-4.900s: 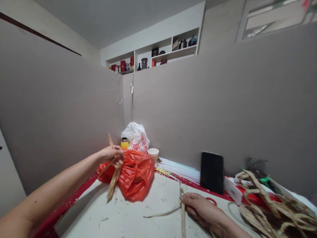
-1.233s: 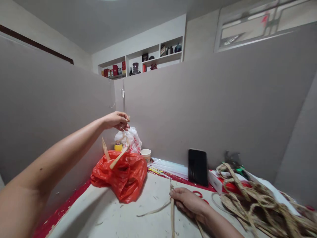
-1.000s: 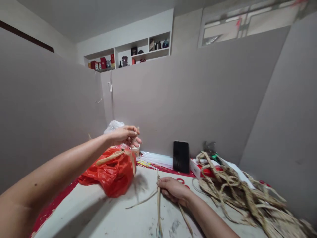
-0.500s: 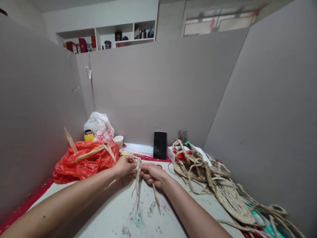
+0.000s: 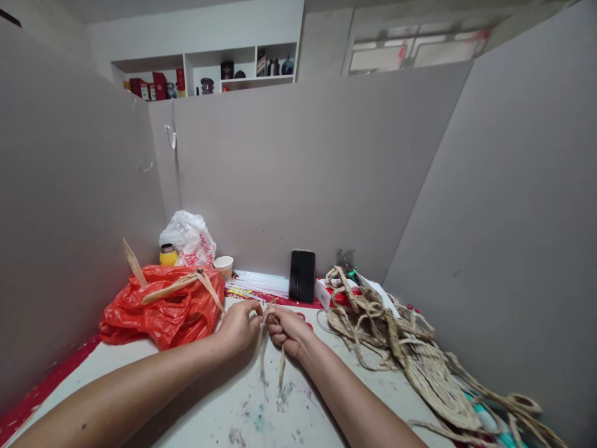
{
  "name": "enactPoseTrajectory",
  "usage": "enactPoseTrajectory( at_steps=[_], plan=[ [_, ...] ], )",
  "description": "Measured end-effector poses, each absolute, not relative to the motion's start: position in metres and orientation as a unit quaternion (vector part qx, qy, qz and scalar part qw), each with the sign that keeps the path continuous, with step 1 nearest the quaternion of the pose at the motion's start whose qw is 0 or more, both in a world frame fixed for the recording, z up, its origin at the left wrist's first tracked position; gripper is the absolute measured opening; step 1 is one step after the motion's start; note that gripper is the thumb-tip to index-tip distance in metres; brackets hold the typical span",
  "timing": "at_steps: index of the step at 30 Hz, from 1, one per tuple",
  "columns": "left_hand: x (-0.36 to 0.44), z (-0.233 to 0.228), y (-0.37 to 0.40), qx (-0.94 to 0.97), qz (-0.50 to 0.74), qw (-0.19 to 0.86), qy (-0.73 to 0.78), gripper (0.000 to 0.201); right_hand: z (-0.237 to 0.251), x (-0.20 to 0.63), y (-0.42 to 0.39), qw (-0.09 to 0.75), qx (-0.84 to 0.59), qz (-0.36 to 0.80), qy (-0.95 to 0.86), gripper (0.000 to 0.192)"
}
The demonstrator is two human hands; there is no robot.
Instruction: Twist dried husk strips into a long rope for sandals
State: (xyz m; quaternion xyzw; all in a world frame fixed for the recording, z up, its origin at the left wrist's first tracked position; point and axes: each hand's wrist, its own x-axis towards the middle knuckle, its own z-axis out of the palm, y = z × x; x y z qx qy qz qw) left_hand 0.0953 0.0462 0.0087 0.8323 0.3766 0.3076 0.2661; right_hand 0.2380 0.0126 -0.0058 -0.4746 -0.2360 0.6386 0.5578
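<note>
Left hand (image 5: pixel 239 325): fingers curled together, pinching the upper ends of the straw strips (image 5: pixel 270 354); forearm runs back toward the lower left edge of the view.
Right hand (image 5: pixel 290 328): fingers closed on the same strips, knuckles almost touching the left fingers; forearm runs back toward the lower right.
Straw strips: pale, flat and narrow; gripped between both sets of fingers, loose ends hanging below them down to the counter (image 5: pixel 224 410).
Counter: white, smudged with green and grey marks just below the fingers; red edging along its left and far sides.
Red plastic bag (image 5: pixel 158 305): crumpled, just left of the left fingers; more straw strips lie across its top, one sticking up at its left end.
White plastic bag (image 5: pixel 189 238): behind the red one, against the partition; a yellow jar (image 5: pixel 168 255) stands at its left, a paper cup (image 5: pixel 226 266) at its right.
Phone (image 5: pixel 302 275): dark, upright, leaning on the partition beyond the right fingers.
Braided straw pile (image 5: pixel 401 348): tangled cords right of the right fingers, trailing toward the near right corner.
Shelf (image 5: pixel 205 68): high above the partition, holding boxes and small vessels.
</note>
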Motion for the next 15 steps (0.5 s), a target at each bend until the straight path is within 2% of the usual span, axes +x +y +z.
enactPoseTrajectory(
  at_steps=[2,6,11,15],
  plan=[
    [0.098,0.01,0.042,0.837,0.3,0.261,0.375,0.004,-0.008,0.237,0.014,0.56,-0.471,0.643,-0.225,0.013],
    [0.103,0.013,0.035,0.843,0.287,0.256,0.376,0.009,-0.011,0.232,0.017,0.56,-0.466,0.652,-0.208,0.026],
    [0.103,0.012,0.036,0.848,0.265,0.237,0.394,0.016,-0.013,0.229,0.017,0.558,-0.455,0.665,-0.2,0.019],
    [0.098,0.009,0.044,0.842,0.257,0.231,0.415,0.021,-0.01,0.23,0.015,0.568,-0.421,0.674,-0.213,0.025]
  ],
)
